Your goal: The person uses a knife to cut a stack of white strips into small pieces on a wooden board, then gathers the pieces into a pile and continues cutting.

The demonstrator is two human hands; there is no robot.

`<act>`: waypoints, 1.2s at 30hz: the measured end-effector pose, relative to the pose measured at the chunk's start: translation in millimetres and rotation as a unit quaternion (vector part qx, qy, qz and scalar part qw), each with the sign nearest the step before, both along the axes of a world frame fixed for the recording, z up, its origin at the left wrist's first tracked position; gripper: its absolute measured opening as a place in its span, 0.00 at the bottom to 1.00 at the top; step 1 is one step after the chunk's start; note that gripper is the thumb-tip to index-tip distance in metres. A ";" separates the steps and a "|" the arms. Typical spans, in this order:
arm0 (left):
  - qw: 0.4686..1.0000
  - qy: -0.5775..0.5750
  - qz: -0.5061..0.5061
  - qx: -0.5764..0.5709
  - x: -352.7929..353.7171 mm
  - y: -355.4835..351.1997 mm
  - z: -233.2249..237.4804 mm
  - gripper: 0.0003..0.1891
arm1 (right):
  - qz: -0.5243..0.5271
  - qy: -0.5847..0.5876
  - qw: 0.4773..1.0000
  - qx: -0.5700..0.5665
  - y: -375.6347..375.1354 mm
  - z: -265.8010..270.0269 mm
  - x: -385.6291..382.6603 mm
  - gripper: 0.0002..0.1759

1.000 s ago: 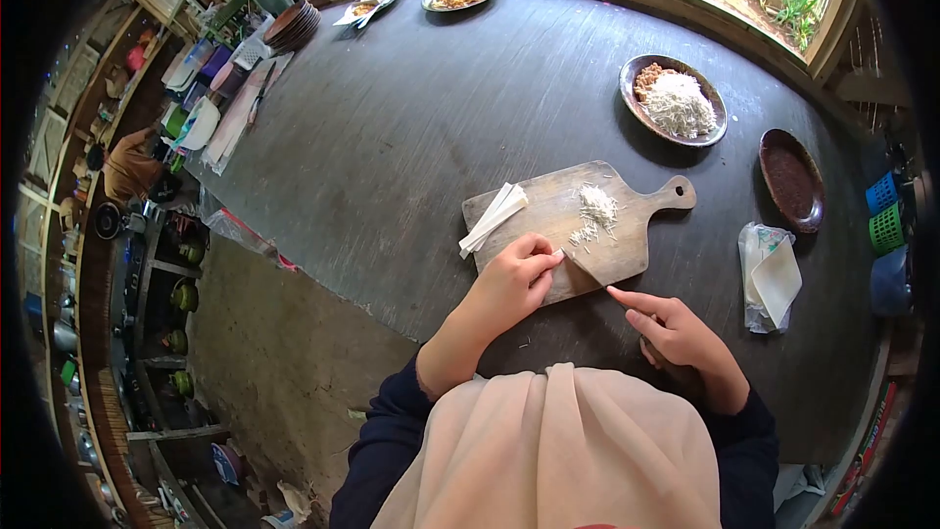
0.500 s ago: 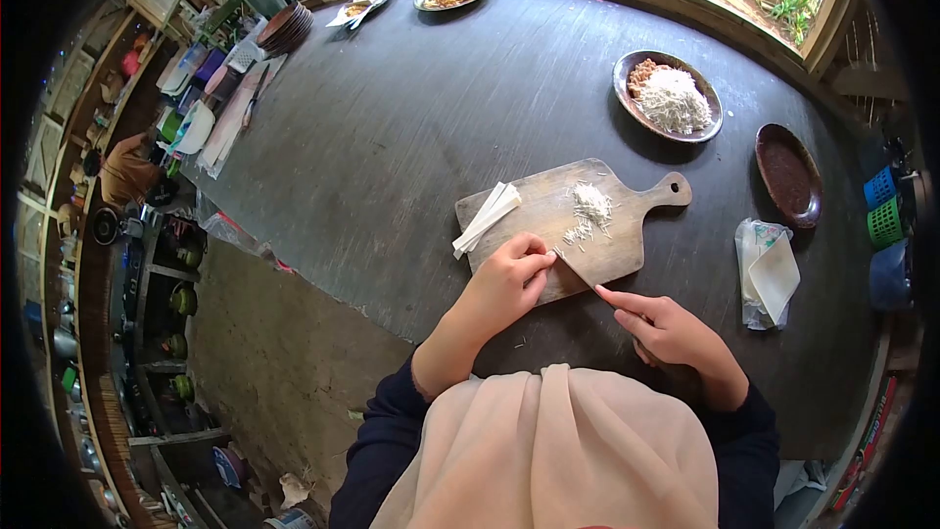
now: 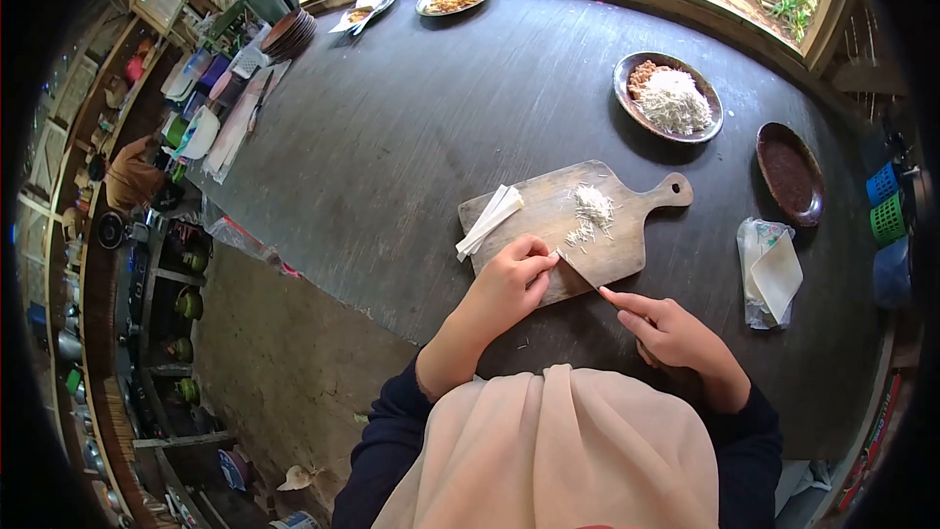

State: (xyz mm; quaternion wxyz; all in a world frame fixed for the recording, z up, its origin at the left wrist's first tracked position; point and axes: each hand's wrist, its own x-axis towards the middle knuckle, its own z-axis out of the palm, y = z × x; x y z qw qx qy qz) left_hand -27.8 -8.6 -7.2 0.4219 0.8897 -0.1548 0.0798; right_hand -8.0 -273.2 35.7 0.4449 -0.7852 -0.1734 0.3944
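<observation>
A wooden cutting board [image 3: 628, 204] with a handle lies on the dark table before me. My right hand [image 3: 674, 335] grips a knife [image 3: 581, 273], its blade tip by my left fingertips at the board's near edge. My left hand [image 3: 513, 280] is closed in a pinch over the board; a small white end shows at its fingertips, and the rest is hidden by the fingers. Flat white strips [image 3: 490, 222] lie stacked on the board's left side. A small heap of fine white shreds [image 3: 593, 208] rests in the board's upper middle.
Beyond the board stands a brown plate [image 3: 621, 104] piled with white shreds and orange-brown food. To the right are a brown oval dish [image 3: 791, 174] and a plastic packet [image 3: 768, 274] under a white sheet. Two food plates sit at the far edge; stacked dishes [image 3: 290, 36] stand at far left.
The whole view has shifted very slightly. Both hands and the knife keep almost the same pose at the board's near edge, and the shreds look unchanged.
</observation>
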 end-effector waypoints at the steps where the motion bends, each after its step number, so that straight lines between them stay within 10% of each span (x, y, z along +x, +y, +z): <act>1: 1.000 0.000 -0.004 0.000 0.6 -0.3 -0.2 0.12 | -0.005 -0.003 1.000 0.015 0.8 -2.0 -0.2 0.23; 26: 1.000 -0.010 0.004 -0.005 -0.3 -0.9 -0.2 0.10 | 0.038 -0.121 0.991 -0.032 1.4 -0.1 -2.4 0.22; 36: 1.000 -0.007 0.001 -0.013 0.8 0.3 -3.4 0.10 | -0.013 0.004 0.999 0.033 3.5 -6.1 -2.3 0.23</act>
